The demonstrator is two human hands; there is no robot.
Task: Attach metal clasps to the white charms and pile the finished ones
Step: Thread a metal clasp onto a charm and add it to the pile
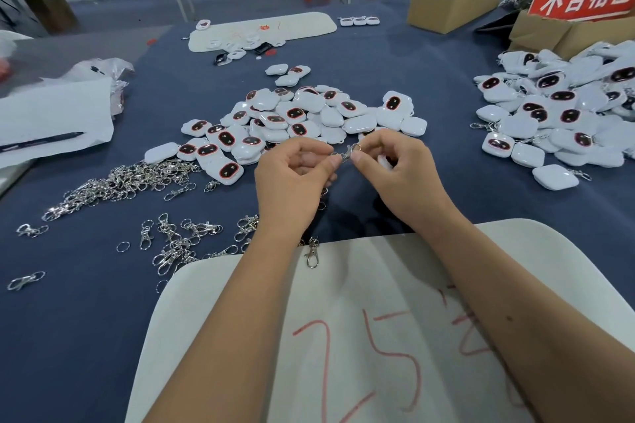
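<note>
Starting left: loose clasps (117, 182) are dumped within reach, bare charms (295, 120) piled mid-bench. One clasp (345, 154) is pinched btwn left hand (292, 178) & right hand (398, 172) fingers, prob being opened. Finished pile (556, 113) kept far right, separate.

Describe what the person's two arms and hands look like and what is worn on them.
Both forearms are bare to the bottom edge of the frame: no sleeves, gloves, watch or bracelets show. The left hand and the right hand carry no visible rings. Fingernails are short and unpainted. A small dark spot marks the right forearm.
</note>
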